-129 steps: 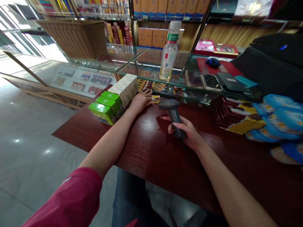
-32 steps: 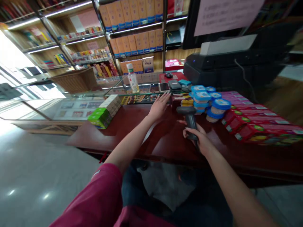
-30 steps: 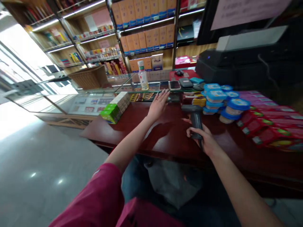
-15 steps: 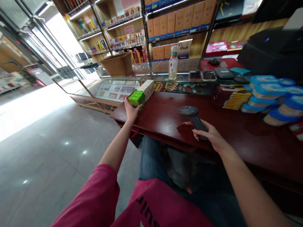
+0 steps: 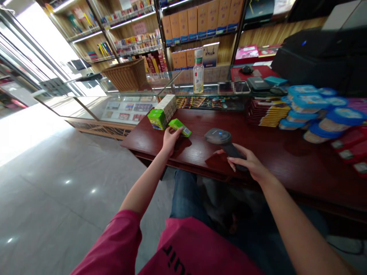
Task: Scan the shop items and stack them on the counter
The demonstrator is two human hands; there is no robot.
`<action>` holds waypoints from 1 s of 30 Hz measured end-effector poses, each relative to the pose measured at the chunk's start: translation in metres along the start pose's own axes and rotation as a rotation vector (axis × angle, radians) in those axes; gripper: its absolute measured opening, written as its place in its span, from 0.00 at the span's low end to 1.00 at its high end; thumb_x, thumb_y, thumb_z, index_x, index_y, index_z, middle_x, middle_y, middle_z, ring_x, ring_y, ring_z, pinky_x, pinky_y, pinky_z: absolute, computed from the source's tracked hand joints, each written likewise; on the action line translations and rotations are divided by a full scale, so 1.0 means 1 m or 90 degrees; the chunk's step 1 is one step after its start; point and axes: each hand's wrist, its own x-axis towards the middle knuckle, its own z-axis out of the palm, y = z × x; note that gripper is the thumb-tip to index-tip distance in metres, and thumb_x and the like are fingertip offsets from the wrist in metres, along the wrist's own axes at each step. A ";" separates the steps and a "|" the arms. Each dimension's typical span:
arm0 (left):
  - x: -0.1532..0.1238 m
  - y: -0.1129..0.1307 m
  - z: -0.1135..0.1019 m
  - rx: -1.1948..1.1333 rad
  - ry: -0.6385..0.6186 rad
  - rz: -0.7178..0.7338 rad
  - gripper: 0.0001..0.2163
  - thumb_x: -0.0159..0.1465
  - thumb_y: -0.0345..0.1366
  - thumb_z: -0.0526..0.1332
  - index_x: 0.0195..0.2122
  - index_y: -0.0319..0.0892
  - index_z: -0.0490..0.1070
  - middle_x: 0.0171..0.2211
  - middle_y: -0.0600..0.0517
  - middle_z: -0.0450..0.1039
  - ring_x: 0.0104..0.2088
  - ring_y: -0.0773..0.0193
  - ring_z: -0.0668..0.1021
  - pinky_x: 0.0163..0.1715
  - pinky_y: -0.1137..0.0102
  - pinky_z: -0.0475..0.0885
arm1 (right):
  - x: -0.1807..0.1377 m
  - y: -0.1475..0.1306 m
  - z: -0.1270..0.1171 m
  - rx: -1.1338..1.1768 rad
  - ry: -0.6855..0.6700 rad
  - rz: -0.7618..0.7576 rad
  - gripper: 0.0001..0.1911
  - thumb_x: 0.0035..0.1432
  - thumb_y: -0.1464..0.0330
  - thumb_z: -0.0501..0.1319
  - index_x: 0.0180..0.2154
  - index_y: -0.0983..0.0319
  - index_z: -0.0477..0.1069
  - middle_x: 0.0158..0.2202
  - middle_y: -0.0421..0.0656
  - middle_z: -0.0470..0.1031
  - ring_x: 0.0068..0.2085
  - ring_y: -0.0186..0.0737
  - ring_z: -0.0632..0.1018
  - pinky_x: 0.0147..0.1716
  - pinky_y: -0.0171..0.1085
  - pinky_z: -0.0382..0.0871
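Observation:
A small green box (image 5: 180, 127) with a barcode patch on its end is in my left hand (image 5: 171, 139), gripped between thumb and fingers just above the dark wooden desk (image 5: 197, 149). Left of it stands another green box (image 5: 157, 118), against a row of white boxes (image 5: 168, 105). My right hand (image 5: 249, 162) is wrapped round the handle of a dark grey barcode scanner (image 5: 219, 136). A blue light glows on top of the scanner, and its head points left, toward the held box.
A clear bottle (image 5: 198, 72) stands on the glass counter (image 5: 177, 83) behind the desk, near a phone (image 5: 242, 87). To the right are stacked dark red and yellow packets (image 5: 266, 110) and blue-lidded tubs (image 5: 308, 101). A wicker basket (image 5: 126, 74) sits at the back left.
My left hand has drawn one green box away from the row, to the right and tilted. The scanner stays in my right hand in nearly the same pose. The view has shifted a little.

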 end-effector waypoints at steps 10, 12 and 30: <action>0.005 -0.012 0.044 -0.047 -0.104 -0.002 0.23 0.56 0.42 0.75 0.48 0.40 0.72 0.53 0.44 0.78 0.55 0.55 0.80 0.58 0.62 0.74 | 0.001 0.003 -0.001 -0.021 0.006 -0.007 0.25 0.52 0.62 0.73 0.51 0.59 0.74 0.48 0.48 0.82 0.25 0.34 0.72 0.25 0.37 0.69; 0.004 -0.012 0.041 -0.049 -0.109 0.005 0.23 0.56 0.42 0.75 0.49 0.41 0.71 0.53 0.44 0.78 0.55 0.56 0.80 0.58 0.62 0.74 | 0.001 0.003 -0.001 -0.021 0.001 0.001 0.25 0.52 0.62 0.73 0.51 0.59 0.74 0.47 0.48 0.83 0.24 0.33 0.72 0.25 0.37 0.69; 0.001 -0.020 0.042 0.445 -0.083 0.305 0.33 0.46 0.38 0.80 0.51 0.40 0.69 0.51 0.42 0.74 0.55 0.47 0.76 0.58 0.52 0.72 | -0.002 0.009 -0.010 0.071 0.225 -0.097 0.19 0.53 0.61 0.72 0.45 0.59 0.75 0.50 0.50 0.82 0.20 0.30 0.71 0.20 0.36 0.66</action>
